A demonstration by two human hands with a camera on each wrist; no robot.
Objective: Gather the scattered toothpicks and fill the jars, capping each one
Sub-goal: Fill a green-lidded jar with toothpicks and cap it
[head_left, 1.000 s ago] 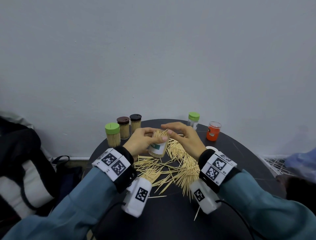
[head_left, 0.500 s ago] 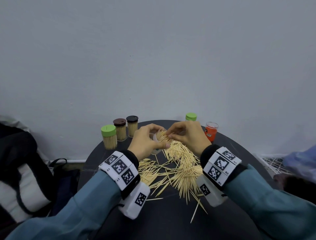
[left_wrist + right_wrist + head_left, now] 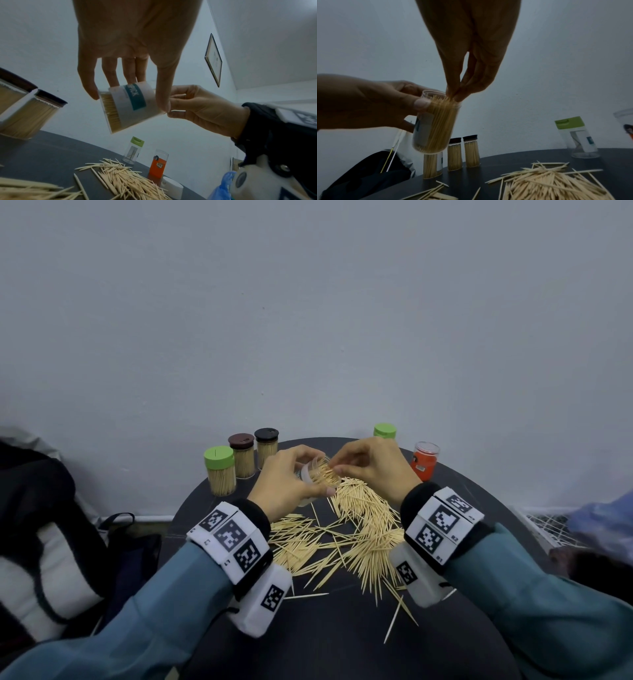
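The jar [image 3: 436,121] is gripped tilted by the left hand [image 3: 284,484]; toothpicks [image 3: 443,100] pinched by the right hand [image 3: 373,467] should be eased in parallel at its mouth.

Toothpick pile [image 3: 359,529] mid-table [image 3: 342,645], held jar [image 3: 317,474] above its far edge between both hands; three capped jars [image 3: 245,460] far left, two jars [image 3: 424,460] far right.

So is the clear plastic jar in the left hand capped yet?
No, uncapped: the clear plastic jar has an open mouth, where the right hand pinches toothpick tips.
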